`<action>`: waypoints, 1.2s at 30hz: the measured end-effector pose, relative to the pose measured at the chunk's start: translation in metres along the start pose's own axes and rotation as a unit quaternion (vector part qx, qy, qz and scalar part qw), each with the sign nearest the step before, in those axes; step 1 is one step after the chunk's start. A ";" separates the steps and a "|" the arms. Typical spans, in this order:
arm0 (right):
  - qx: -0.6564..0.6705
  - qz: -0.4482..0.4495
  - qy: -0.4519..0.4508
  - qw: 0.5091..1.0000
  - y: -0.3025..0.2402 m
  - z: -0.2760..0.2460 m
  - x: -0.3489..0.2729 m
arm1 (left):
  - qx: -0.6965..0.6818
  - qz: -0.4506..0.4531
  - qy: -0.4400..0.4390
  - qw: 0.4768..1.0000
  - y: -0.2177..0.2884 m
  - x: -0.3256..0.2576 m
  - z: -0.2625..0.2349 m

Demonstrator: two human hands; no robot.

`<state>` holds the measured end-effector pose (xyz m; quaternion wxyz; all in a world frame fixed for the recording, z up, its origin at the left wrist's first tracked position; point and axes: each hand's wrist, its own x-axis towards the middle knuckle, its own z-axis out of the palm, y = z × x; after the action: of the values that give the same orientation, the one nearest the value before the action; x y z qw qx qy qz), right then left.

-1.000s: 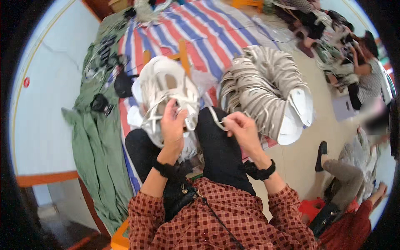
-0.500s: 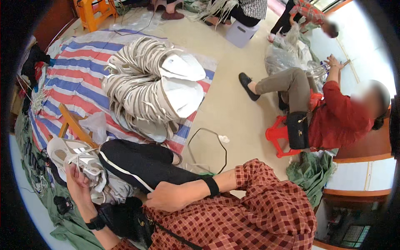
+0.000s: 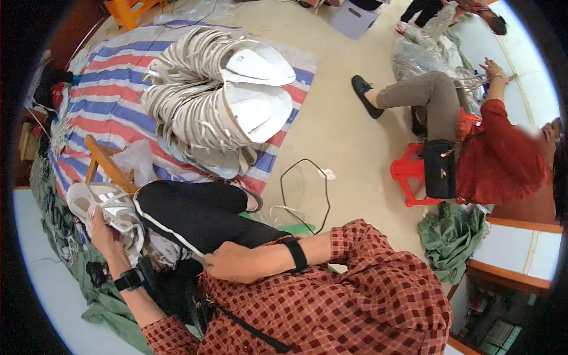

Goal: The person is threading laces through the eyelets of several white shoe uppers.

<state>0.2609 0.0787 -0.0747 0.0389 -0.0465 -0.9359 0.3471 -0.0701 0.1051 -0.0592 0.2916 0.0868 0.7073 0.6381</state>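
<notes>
At the lower left, my left hand (image 3: 104, 235) is closed on the near edge of a beige and white sneaker upper (image 3: 115, 208) with pale side stripes; some of its fingers are hidden. A white shoelace (image 3: 167, 232) runs from that upper across my black-trousered thigh. Its other end is pinched in my right hand (image 3: 235, 262), closed in front of my waist. More pale uppers and laces (image 3: 168, 247) lie bunched beneath the held one, beside my leg. Two long curved rows of stacked shoe uppers (image 3: 195, 112) rest on the striped sheet.
A red, white and blue striped sheet (image 3: 112, 94) covers the floor at left. A wooden frame (image 3: 105, 161) stands near my knee. At right, a person in red (image 3: 503, 157) sits on a red stool (image 3: 407, 171). Green cloth (image 3: 452, 236) and a black cable (image 3: 327, 198) lie on the floor.
My right hand has shifted slightly right, with the lace drawn straight across my thigh. My left hand's fingers have moved up against the shoe upper. The whole view has shifted a little.
</notes>
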 end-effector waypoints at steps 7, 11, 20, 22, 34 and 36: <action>0.134 -0.050 0.076 0.987 0.000 -0.021 -0.007 | 0.218 0.399 0.008 0.891 -0.041 -0.027 -0.022; 0.218 -0.007 0.144 0.965 0.014 -0.044 0.001 | 0.008 0.170 0.041 0.985 -0.028 -0.049 0.019; 0.218 0.016 0.269 0.938 0.035 -0.090 0.139 | -0.062 0.117 0.014 0.991 -0.006 -0.065 0.009; 0.228 0.025 0.263 0.937 0.038 -0.093 0.171 | -0.068 0.113 0.008 0.991 -0.001 -0.068 0.012; 0.136 0.003 0.277 0.951 0.031 -0.068 0.187 | 0.148 0.167 0.056 0.973 -0.008 -0.049 0.018; 0.188 0.029 0.276 0.942 0.039 -0.062 0.186 | 0.100 0.136 0.019 0.985 -0.024 -0.043 0.014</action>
<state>0.0850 0.1695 -0.0459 0.2938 -0.1591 -0.8045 0.4910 -0.0224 0.0914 -0.0691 0.1788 0.1988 0.7547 0.5991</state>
